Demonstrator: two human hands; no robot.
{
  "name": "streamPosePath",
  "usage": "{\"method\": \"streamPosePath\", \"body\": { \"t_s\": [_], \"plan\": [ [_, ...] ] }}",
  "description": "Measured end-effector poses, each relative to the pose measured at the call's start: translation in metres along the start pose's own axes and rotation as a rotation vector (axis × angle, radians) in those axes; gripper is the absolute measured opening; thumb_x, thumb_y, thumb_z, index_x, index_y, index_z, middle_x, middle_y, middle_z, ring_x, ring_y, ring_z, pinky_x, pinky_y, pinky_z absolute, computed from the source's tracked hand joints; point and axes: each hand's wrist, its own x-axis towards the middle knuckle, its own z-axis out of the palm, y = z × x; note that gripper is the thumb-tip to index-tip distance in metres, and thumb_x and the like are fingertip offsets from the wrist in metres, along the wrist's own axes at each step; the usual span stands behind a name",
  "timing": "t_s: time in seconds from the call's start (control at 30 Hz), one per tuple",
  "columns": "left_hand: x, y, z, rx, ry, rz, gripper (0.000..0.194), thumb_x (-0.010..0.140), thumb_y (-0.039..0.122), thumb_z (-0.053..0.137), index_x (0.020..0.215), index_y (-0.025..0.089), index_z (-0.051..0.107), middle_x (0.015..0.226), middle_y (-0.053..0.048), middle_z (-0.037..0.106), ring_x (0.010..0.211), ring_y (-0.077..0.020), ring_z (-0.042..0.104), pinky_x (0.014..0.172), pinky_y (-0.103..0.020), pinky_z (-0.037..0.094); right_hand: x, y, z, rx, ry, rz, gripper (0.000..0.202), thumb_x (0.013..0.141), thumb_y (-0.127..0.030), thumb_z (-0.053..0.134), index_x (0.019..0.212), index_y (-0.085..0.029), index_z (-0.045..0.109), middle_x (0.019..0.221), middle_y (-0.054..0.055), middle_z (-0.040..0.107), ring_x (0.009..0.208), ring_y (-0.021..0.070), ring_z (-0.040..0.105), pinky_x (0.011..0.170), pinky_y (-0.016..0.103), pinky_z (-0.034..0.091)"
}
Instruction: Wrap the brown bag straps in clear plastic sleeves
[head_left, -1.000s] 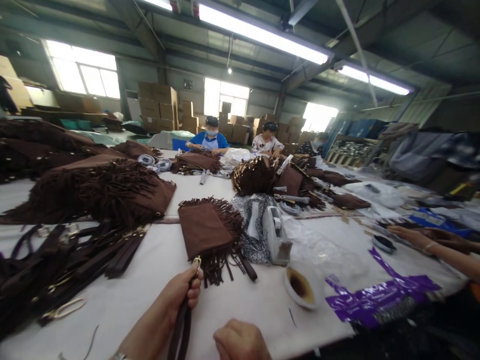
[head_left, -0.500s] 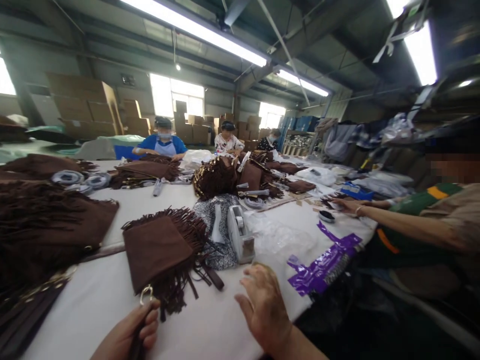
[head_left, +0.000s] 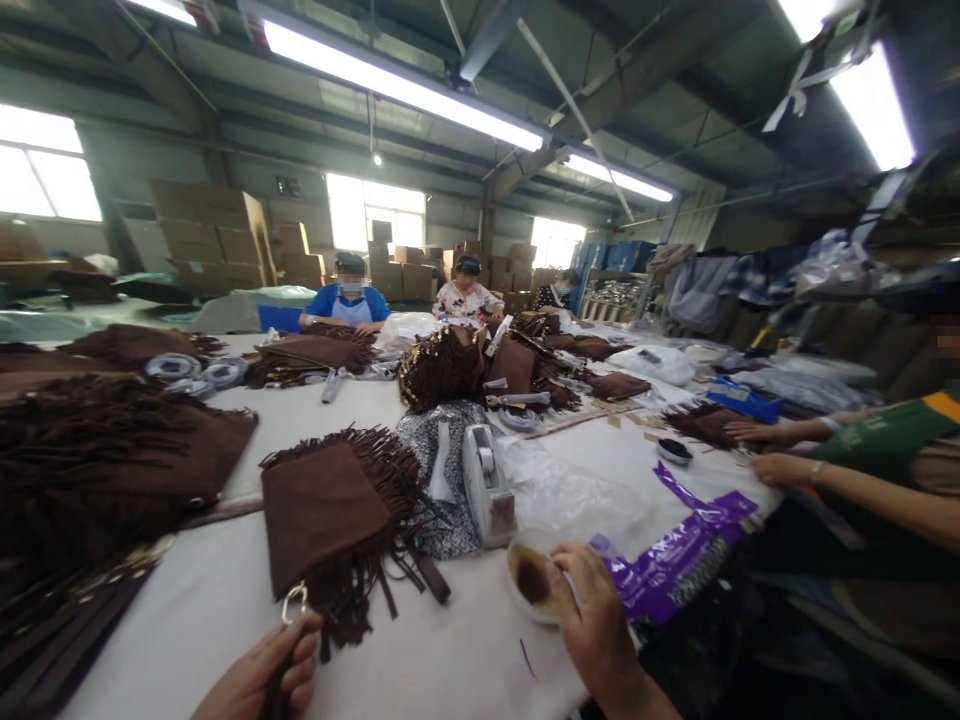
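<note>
Left hand (head_left: 264, 668) clamped on strap (head_left: 274, 692), clasp (head_left: 295, 597), pouch (head_left: 326, 515) just beyond; right hand (head_left: 598, 628) apart, at right rim of bowl (head_left: 517, 561), grip unclear.

R hand (head_left: 596, 625), well apart from white dish (head_left: 524, 604) w/ brown liquid (head_left: 532, 582) 1 s ago, now at dish's R rim.

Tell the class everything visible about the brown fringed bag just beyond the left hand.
The bag is dark brown and looks like suede, with a plain, roughly rectangular face turned up. Long, thin fringe spreads past its far and right edges. It lies on the pale table, its near corner by a gold clasp at the left hand; whether they are joined is unclear.
</note>
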Motion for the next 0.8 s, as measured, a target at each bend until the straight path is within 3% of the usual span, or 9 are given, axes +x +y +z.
{"method": "streamPosePath", "body": {
  "t_s": [0.1,0.23,0.33,0.4,0.47,0.53,0.63,0.8],
  "plan": [
    [0.000,-0.001,-0.001,0.013,-0.021,0.032,0.024,0.075,0.020,0.072,0.094,0.014,0.058,0.070,0.003,0.047,0.046,-0.0053,0.045,0.040,-0.018,0.046,0.001,-0.008,0.002,0.112,-0.077,0.094,0.035,0.097,-0.039,0.040,0.070,-0.022,0.052,0.056,-0.001,0.055,0.051,0.0145,0.055,0.051,0.025,0.041],
    [-0.001,-0.004,-0.001,0.024,-0.027,0.069,0.023,0.075,0.022,0.074,0.090,0.013,0.058,0.069,0.004,0.046,0.046,-0.0036,0.044,0.041,-0.017,0.046,-0.007,-0.041,0.026,0.162,-0.168,0.007,0.044,0.097,-0.041,0.040,0.056,-0.023,0.040,0.049,-0.003,0.046,0.046,0.0126,0.048,0.048,0.024,0.037],
    [-0.002,-0.006,-0.002,0.017,-0.054,0.096,0.025,0.074,0.026,0.075,0.086,0.013,0.058,0.068,0.004,0.046,0.046,-0.0027,0.042,0.042,-0.016,0.045,-0.003,-0.075,0.050,0.190,-0.282,-0.078,0.035,0.094,-0.035,0.044,0.062,-0.021,0.049,0.057,-0.001,0.055,0.053,0.0137,0.054,0.053,0.024,0.040],
    [-0.002,-0.006,-0.004,0.007,-0.074,0.105,0.026,0.074,0.027,0.075,0.087,0.013,0.058,0.068,0.004,0.046,0.047,-0.0026,0.042,0.042,-0.016,0.045,0.009,-0.095,0.065,0.193,-0.355,-0.113,0.020,0.092,-0.027,0.046,0.078,-0.020,0.059,0.073,0.003,0.064,0.067,0.0158,0.061,0.063,0.024,0.045],
    [-0.003,-0.005,-0.006,0.000,-0.090,0.106,0.027,0.074,0.029,0.075,0.088,0.013,0.058,0.068,0.004,0.047,0.047,-0.0026,0.042,0.042,-0.015,0.044,0.029,-0.108,0.081,0.110,-0.419,-0.120,0.018,0.091,-0.021,0.045,0.092,-0.019,0.063,0.088,0.006,0.068,0.083,0.0177,0.064,0.076,0.025,0.047],
    [-0.004,-0.004,-0.008,0.001,-0.101,0.099,0.028,0.075,0.031,0.075,0.089,0.013,0.057,0.068,0.005,0.047,0.047,-0.0025,0.042,0.043,-0.015,0.043,0.052,-0.114,0.099,-0.089,-0.486,-0.081,0.023,0.092,-0.018,0.043,0.096,-0.019,0.065,0.096,0.008,0.068,0.091,0.0183,0.065,0.082,0.025,0.046],
    [-0.004,-0.003,-0.010,0.018,-0.124,0.090,0.030,0.073,0.033,0.075,0.086,0.014,0.056,0.067,0.005,0.048,0.047,-0.0025,0.041,0.042,-0.015,0.042,0.080,-0.115,0.129,-0.357,-0.555,0.005,0.026,0.091,-0.014,0.043,0.096,-0.017,0.068,0.098,0.012,0.068,0.090,0.0208,0.068,0.077,0.027,0.048],
    [-0.006,-0.001,-0.008,0.081,-0.157,0.110,0.032,0.068,0.036,0.075,0.078,0.016,0.052,0.064,0.004,0.050,0.046,-0.0050,0.042,0.043,-0.017,0.039,0.098,-0.113,0.164,-0.516,-0.582,0.008,0.031,0.084,0.000,0.044,0.093,-0.012,0.072,0.099,0.017,0.068,0.081,0.0231,0.071,0.067,0.030,0.049]
  ]
}}
